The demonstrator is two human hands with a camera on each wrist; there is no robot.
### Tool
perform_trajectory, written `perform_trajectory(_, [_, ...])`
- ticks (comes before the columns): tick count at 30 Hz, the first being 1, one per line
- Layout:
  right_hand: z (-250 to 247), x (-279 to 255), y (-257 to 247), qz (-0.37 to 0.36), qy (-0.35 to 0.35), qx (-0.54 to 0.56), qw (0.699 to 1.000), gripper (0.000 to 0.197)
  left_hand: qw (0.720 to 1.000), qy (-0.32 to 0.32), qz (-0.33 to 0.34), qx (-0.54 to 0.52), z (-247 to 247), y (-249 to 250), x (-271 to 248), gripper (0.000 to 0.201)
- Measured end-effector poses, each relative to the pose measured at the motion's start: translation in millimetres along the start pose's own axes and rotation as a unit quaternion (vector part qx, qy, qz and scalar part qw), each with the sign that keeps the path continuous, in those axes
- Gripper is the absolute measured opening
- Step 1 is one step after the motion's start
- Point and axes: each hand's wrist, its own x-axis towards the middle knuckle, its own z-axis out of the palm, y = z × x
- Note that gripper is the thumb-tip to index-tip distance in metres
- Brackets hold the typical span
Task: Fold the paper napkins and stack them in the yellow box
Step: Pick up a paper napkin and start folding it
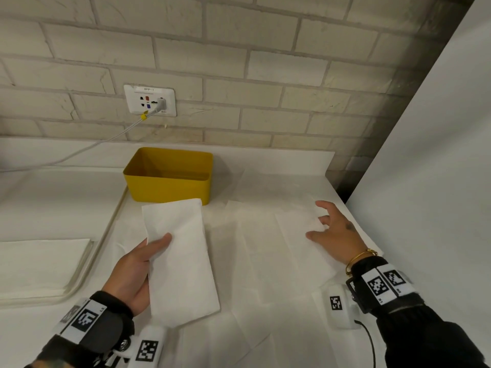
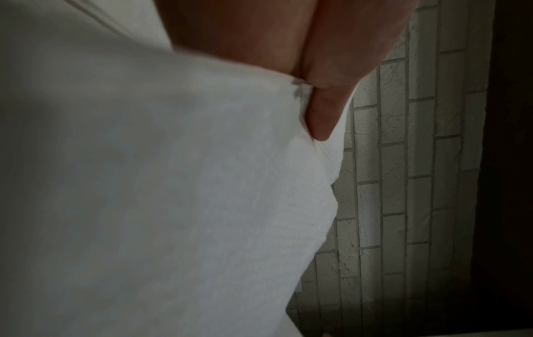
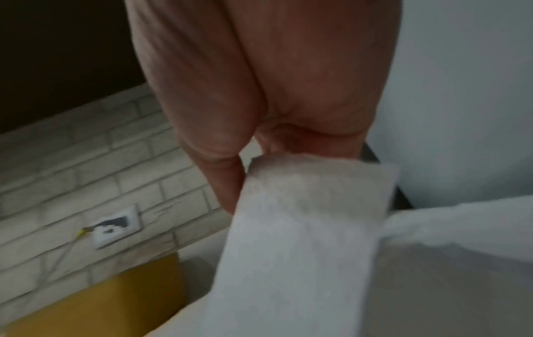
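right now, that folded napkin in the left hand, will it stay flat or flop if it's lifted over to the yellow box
The folded napkin probably sags a little: it is thin paper, and the left hand pinches only one long edge. Folding likely stiffens it enough to keep its rectangle. It looks very light, so a quick swing toward the yellow box might make the free edge flutter.

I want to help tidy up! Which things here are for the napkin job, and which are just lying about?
For the job:
- folded white paper napkin in left hand
- unfolded white napkins under right hand
- yellow plastic box

Lying about:
- white wall socket
- grey cable
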Motion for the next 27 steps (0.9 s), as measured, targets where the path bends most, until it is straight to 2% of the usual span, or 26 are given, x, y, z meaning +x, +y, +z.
perform_trajectory(1, [3.9,-4.1,-7.4,-0.036,-0.013,0.003,0.999,0.077,1.0,0.003,0.0,0.0,1.1,-0.3,0.1,0.03])
perform_trajectory(3, [13.4,-14.8,-24.4,-0.102,-0.083,-0.01,0.991,0.078,1.0,0.008,0.0,0.002,4.1,-1.3,0.4,0.034])
perform_trajectory(5, [21.6,-21.2,-36.8,-0.125,-0.144,-0.01,0.982,0.073,1.0,0.008,-0.002,0.004,7.5,-1.4,-0.2,0.034])
perform_trajectory(6, [23.4,-20.7,-39.7,-0.115,-0.137,0.012,0.984,0.065,1.0,0.006,-0.001,0.004,8.3,-0.8,-0.7,0.032])
perform_trajectory(9, [23.8,-8.0,-30.0,-0.031,-0.03,0.038,0.998,0.04,1.0,0.007,0.002,-0.002,6.9,1.6,-2.7,0.032])
perform_trajectory(10, [25.2,-5.2,-23.9,0.005,-0.028,0.008,1.0,0.036,1.0,0.007,0.003,-0.004,5.6,2.4,-2.9,0.035])
perform_trajectory(13, [38.0,-1.6,-4.9,0.081,-0.096,-0.055,0.991,0.041,1.0,0.011,0.003,-0.01,2.7,3.4,-1.8,0.043])
perform_trajectory(16, [51.7,-0.1,4.9,0.097,-0.093,-0.005,0.991,0.042,1.0,0.005,-0.004,-0.013,3.4,2.1,-2.1,0.038])
perform_trajectory(18, [56.7,-0.5,5.0,0.09,-0.062,0.032,0.993,0.03,1.0,0.002,-0.008,-0.011,4.9,1.5,-2.6,0.035])
perform_trajectory(20, [53.2,-4.0,-2.8,0.067,-0.025,0.081,0.994,0.016,1.0,0.004,-0.01,-0.009,5.2,2.3,-1.7,0.037])
perform_trajectory(22, [44.0,-9.8,-17.2,0.019,0.011,0.115,0.993,0.012,1.0,0.009,-0.013,-0.007,6.2,2.2,-0.3,0.039])
perform_trajectory(25, [34.4,-24.1,-50.7,-0.095,0.098,0.081,0.987,0.014,1.0,0.012,-0.01,-0.001,14.2,0.3,1.5,0.035])
perform_trajectory(27, [42.7,-37.4,-76.2,-0.164,0.131,0.074,0.975,0.015,1.0,0.007,-0.007,0.009,26.1,-3.0,2.0,0.035])
